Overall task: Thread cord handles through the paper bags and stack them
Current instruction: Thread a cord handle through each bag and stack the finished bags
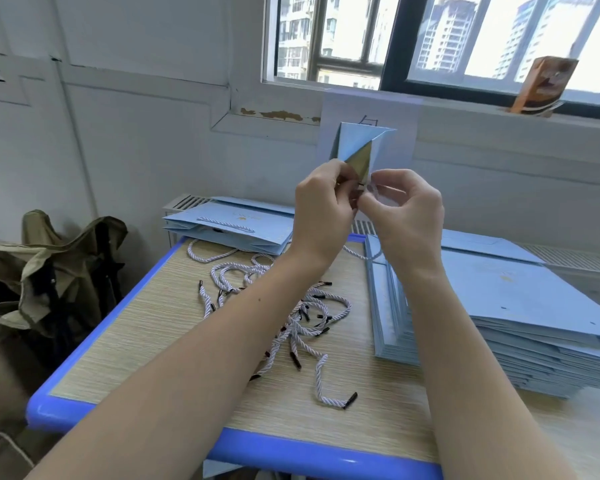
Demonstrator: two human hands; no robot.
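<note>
Hands [364, 202] around pale-blue, gold-lined bag [361, 143]

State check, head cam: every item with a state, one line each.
held bag: raised above the table, mouth toward the hands, gold lining showing
left hand: fingers curled, pinching at the bag's edge
right hand: fingers curled, pinching a cord end at the bag
loose cords: tangled pile on the table
right stack: flat bags, tall pile
far stack: flat, cord handle fitted on top bag
</note>
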